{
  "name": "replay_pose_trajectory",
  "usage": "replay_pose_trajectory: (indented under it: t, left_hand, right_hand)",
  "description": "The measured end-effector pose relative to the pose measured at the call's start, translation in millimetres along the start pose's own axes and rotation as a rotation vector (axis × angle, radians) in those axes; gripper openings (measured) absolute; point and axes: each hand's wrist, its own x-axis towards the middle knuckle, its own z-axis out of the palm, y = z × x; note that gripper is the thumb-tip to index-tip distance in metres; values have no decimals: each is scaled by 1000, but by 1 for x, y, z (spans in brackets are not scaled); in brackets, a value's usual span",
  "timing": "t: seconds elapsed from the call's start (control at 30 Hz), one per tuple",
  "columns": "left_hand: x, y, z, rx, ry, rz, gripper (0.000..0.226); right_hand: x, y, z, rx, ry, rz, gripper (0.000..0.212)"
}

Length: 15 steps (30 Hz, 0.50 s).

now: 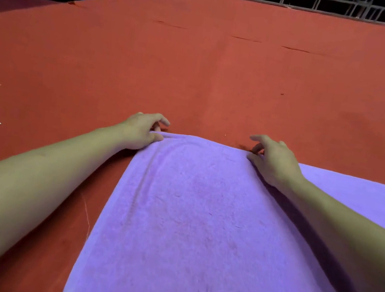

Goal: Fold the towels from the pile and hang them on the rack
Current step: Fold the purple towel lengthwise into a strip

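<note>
The purple towel lies flat on the red worktop. The left hand and right hand pinch its far edge; keep both corners level and taut, then fold evenly.

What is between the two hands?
In the head view, the far edge of the purple towel runs between the left hand and the right hand. Each hand pinches a corner. Beyond that edge lies only red cloth.
</note>
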Motion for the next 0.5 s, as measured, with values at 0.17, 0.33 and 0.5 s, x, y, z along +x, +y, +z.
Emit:
replay_pose_trajectory:
  t: [0.17, 0.33, 0.5]
  left_hand:
    - [5, 15, -6, 30, -13, 5, 34]
    - [-1, 17, -13, -49, 68, 17, 25]
    - [-10, 18, -25, -217, 198, 11, 25]
  right_hand:
    - [2, 6, -5, -53, -42, 21, 46]
    - [9, 7, -13, -32, -115, 53, 46]
    - [14, 16, -25, 114, -141, 49, 51]
